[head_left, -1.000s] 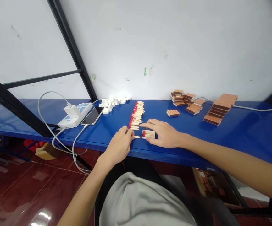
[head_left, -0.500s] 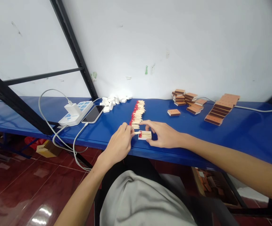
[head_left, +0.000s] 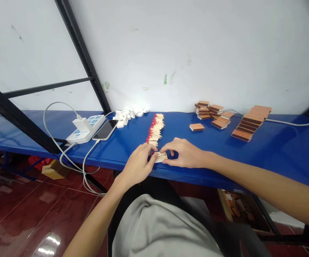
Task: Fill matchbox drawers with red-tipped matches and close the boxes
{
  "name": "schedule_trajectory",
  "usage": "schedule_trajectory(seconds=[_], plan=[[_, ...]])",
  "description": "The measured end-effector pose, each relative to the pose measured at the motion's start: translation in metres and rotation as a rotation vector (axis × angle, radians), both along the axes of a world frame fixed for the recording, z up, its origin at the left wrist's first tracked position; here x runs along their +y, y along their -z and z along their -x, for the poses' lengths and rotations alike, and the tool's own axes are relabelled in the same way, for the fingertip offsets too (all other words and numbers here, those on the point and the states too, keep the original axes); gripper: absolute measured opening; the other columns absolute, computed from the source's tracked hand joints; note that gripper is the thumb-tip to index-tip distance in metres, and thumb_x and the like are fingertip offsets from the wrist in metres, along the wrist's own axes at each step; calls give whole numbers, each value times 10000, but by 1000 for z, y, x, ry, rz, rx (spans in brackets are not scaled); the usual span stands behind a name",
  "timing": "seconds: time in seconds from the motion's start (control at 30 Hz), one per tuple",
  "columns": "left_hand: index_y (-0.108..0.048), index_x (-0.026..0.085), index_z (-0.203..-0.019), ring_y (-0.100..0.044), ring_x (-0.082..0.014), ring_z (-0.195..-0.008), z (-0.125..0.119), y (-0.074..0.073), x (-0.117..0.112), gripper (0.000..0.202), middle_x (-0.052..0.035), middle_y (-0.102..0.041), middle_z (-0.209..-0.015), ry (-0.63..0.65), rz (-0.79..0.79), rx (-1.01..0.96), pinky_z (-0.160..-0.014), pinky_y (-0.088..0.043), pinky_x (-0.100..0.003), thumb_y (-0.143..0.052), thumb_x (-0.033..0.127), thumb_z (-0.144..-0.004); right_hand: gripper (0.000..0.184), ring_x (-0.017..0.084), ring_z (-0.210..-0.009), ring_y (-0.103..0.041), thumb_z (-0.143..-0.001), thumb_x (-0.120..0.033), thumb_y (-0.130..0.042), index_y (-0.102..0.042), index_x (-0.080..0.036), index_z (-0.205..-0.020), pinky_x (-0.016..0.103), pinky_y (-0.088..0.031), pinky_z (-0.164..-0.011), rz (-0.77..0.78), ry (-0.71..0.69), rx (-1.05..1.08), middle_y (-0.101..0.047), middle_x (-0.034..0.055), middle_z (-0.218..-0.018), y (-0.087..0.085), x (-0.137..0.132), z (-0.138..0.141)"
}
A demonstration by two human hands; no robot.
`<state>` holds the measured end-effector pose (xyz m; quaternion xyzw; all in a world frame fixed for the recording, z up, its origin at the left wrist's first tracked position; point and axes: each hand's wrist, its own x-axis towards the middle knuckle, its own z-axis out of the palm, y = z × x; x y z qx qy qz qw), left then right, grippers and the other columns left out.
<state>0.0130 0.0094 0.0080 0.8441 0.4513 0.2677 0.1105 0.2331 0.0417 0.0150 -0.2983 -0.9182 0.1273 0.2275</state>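
A small white matchbox tray (head_left: 159, 161) holding matches (head_left: 160, 156) lies near the front edge of the blue table. My left hand (head_left: 139, 162) is closed at its left end, thumb and fingers on the tray and covering most of the match heads. From the other side my right hand (head_left: 186, 153) grips the right end between thumb and fingers. Just beyond the tray runs a long row of loose red-headed matches (head_left: 155, 129), lying side by side on the table.
White empty trays (head_left: 127, 116) are heaped at the back, beside a phone (head_left: 106, 130) and a power strip (head_left: 84, 131) with cables. Brown matchboxes (head_left: 215, 116) are piled at the right rear, with one single matchbox (head_left: 197, 127) in front. Stacked matchbox sleeves (head_left: 252, 123) lean farther right.
My left hand has moved in from the left onto the tray; the match it held is no longer seen apart. The tray has shifted slightly left, with my right hand following.
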Motion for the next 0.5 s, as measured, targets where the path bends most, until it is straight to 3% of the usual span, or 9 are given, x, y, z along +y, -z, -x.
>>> schedule_trajectory(seconds=[0.07,0.17,0.33,0.5], plan=[[-608,197,-1041,-574,-205,-819,3,-2,2,180,-26,-600,-837,-4,24,-58,-763,-455,-349,-457,285,-997,209,154,-702,-641,-888,-365,-676,-689,-204,-1021,354,-445,-837,-15,2,-13,-739,5,-861,1,1,-1],[-623,191,-1052,-585,-182,-752,10,-4,6,201,-16,-615,-797,8,52,-131,-704,-459,-315,-458,288,-990,193,152,-731,-654,-902,-352,-660,-721,-203,-1008,318,-474,-773,-9,-35,-1,-753,36,-993,0,1,-2],[-637,196,-1082,-605,-157,-780,21,-4,12,205,-46,-617,-980,77,90,-204,-633,-475,-269,-518,295,-949,227,155,-706,-642,-882,-348,-684,-722,-176,-1025,289,-499,-696,33,-47,41,-743,38,-905,-2,1,-3],[-629,207,-1105,-600,-169,-830,20,-5,11,230,-46,-634,-1018,171,63,-119,-721,-497,-289,-615,287,-890,246,189,-864,-682,-885,-326,-679,-720,-180,-1079,314,-521,-802,15,-70,46,-743,65,-1021,0,2,-3]])
